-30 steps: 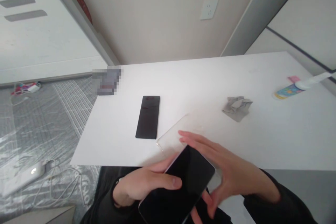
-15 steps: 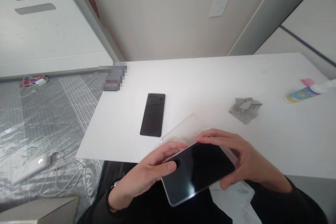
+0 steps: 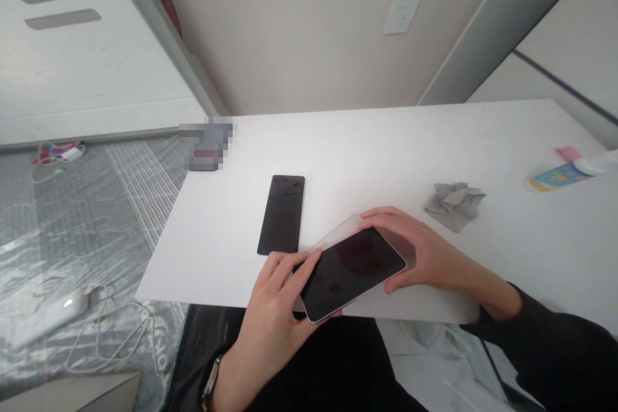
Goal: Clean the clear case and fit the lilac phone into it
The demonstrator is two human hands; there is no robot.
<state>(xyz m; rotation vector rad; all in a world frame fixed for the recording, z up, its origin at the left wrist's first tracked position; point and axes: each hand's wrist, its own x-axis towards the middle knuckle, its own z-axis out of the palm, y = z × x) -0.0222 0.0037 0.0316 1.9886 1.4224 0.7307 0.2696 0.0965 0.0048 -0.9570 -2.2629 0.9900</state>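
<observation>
A dark-screened phone (image 3: 355,272) with a thin light edge lies tilted screen-up between my two hands, low over the table's front edge. My left hand (image 3: 284,296) is closed on its left end, fingers on the top side and thumb beneath the near edge. Around the right end curves my right hand (image 3: 418,248), its fingertips at the far edge and its thumb by the near right corner. Behind the phone a clear phone case (image 3: 340,232) shows in part on the table; the rest is hidden by the phone and hands.
A second black phone (image 3: 282,214) lies flat on the white table (image 3: 357,148), left of the case. To the right are a crumpled grey cloth (image 3: 455,205) and a bottle (image 3: 562,175) with a pink piece (image 3: 568,153) beside it. A blurred-out object (image 3: 211,143) sits at the back left corner.
The phone has moved forward from above my lap to the table's edge, over the clear case. My left hand has shifted its fingers onto the phone's far left corner.
</observation>
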